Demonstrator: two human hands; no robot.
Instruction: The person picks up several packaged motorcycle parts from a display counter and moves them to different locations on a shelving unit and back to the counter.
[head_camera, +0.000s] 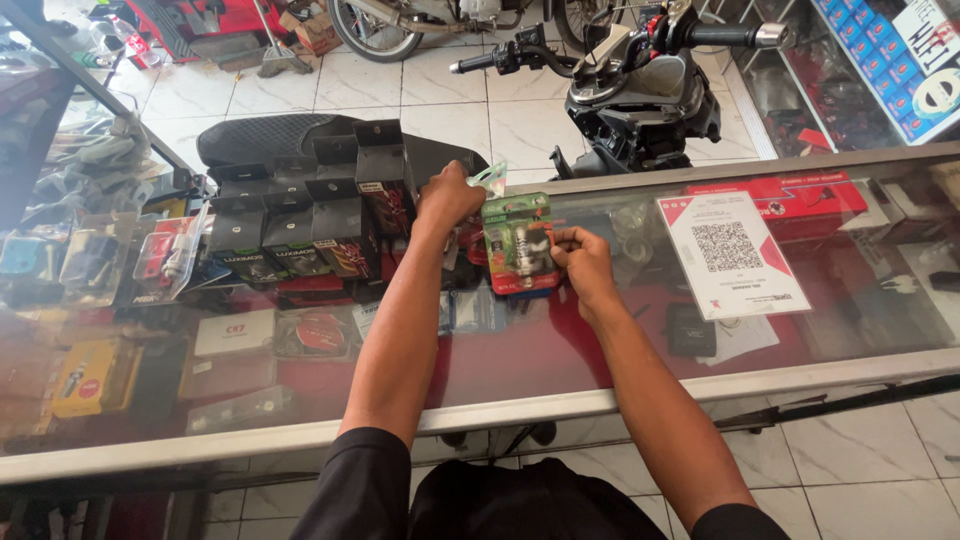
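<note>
At the bottom of the frame, two black sleeves (370, 490) lead to bare forearms stretched out over a glass counter (600, 330). Just above the frame's centre, the right hand (583, 262) pinches the right edge of a green and red blister pack (518, 245) between thumb and fingertips. The pack stands upright on the glass, its face toward the camera. The left hand (447, 197) is closed around the pack's upper left, with the clear hang tab (491, 178) sticking out beside the knuckles. Right of the hands, a white card (730, 255) with a square code lies flat on the counter. Left of them, a row of black boxes (310, 205) stands on the glass. Under the glass, packaged parts (230, 340) lie on a red lining. Beyond the counter, at the top of the frame, a black motorcycle (640, 90) stands on white floor tiles (450, 90).
</note>
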